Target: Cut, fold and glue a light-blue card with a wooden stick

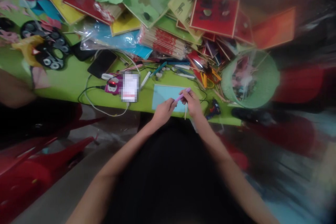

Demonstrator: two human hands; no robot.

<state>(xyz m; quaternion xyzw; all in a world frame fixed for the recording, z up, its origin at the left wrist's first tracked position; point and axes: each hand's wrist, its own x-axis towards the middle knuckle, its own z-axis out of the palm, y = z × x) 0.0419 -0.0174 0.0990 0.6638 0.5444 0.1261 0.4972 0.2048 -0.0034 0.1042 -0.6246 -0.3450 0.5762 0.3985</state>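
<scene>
Pink strip (182, 95), narrow and flat, sits just below the middle of the frame, slanting up to the right between your two hands, above the near edge of a light blue rectangular card (164, 94). Your left hand (164, 110) has its fingertips pinched together on the lower end of the pink strip. Your right hand (193, 103) is closed on the upper part of it, and a thin pale wooden stick (185, 112) points down out of that same grip; the blur hides exactly which fingers press on what. The two hands are just beside each other, almost touching.

The blue card lies flat on the bright green table top (70, 84). Left of the card lie a small magenta device (112, 86) with cables and, further up, a black phone (102, 63). Right of your hands stands a round green woven basket (250, 78), with yellow-handled scissors (207, 78) between it and the card. A small dark tool (214, 108) lies near your right wrist at the table's edge. Across the top of the frame lie a bundle of wooden sticks (164, 42) and a red square card (214, 13) among many coloured sheets.
</scene>
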